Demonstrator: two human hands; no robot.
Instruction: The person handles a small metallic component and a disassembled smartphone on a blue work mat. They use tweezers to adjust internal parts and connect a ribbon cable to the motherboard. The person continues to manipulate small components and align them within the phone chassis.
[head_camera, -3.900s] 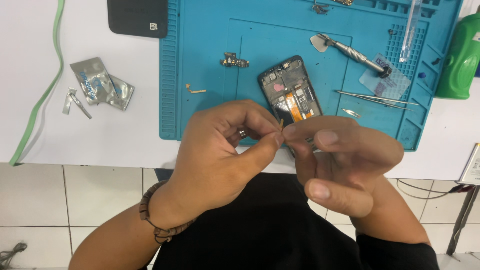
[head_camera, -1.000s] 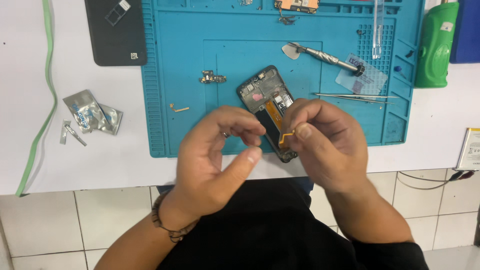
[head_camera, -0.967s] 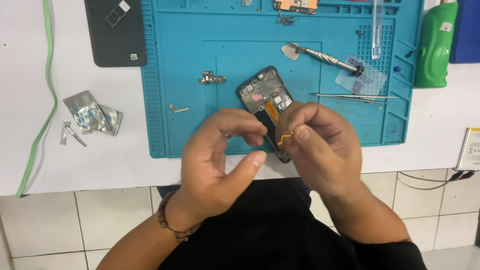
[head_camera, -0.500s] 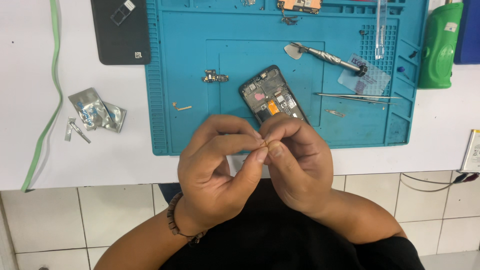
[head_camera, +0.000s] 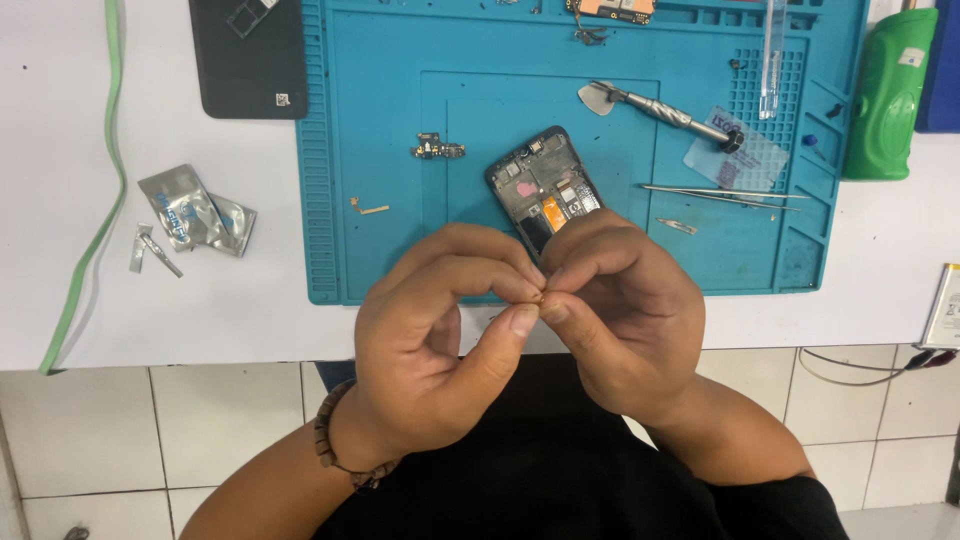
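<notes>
My left hand (head_camera: 440, 340) and right hand (head_camera: 620, 310) meet fingertip to fingertip over the desk (head_camera: 200, 310) edge, both pinched nearly shut on a tiny part I can't make out. Just beyond lies the opened phone (head_camera: 545, 190), black frame, innards bare, an orange strip and pink patch showing, on the blue mat (head_camera: 400, 240). Farther off, tweezers (head_camera: 715, 193)

One head-worn camera looks steeply down, close over the blue mat (head_camera: 400, 200) at the table edge.
</notes>
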